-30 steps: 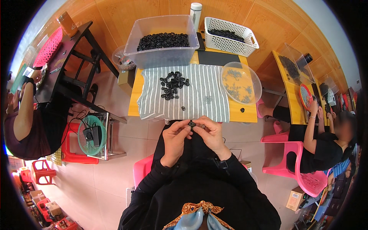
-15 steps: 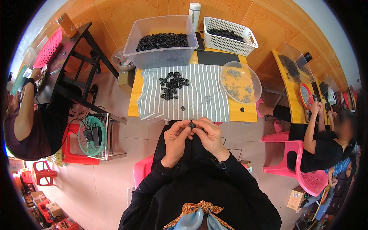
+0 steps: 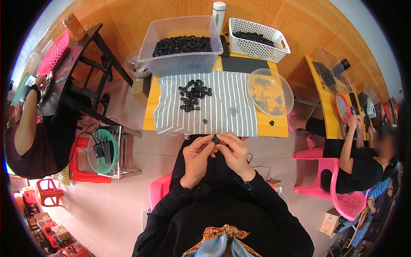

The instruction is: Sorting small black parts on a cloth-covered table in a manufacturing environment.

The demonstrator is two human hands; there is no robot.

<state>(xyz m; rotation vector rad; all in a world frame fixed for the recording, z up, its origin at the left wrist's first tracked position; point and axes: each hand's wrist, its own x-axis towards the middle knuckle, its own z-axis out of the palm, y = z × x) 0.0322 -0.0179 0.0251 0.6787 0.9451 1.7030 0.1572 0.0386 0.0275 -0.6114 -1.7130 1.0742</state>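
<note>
Between the fingertips of both hands sits a small black oval part (image 3: 215, 139), just in front of the table's near edge. My left hand (image 3: 198, 156) pinches it from the left and my right hand (image 3: 233, 155) from the right. A heap of similar black parts (image 3: 195, 95) lies on a grey and white striped cloth (image 3: 231, 92). One single black part (image 3: 205, 121) rests nearer to me on that cloth, and another dark piece (image 3: 271, 123) is on the bare wood to the right. Small grey pieces are scattered in a round clear tray (image 3: 290, 95).
A clear bin (image 3: 184, 66) and a white perforated basket (image 3: 261, 50), both with black parts, stand at the back beside a white bottle (image 3: 218, 17). A person on a pink chair (image 3: 314, 175) works at the right; another person (image 3: 43, 141) sits at the left table.
The small black part has turned slightly between my fingertips. Both hands stay in nearly the same place. The heap on the cloth looks unchanged.
</note>
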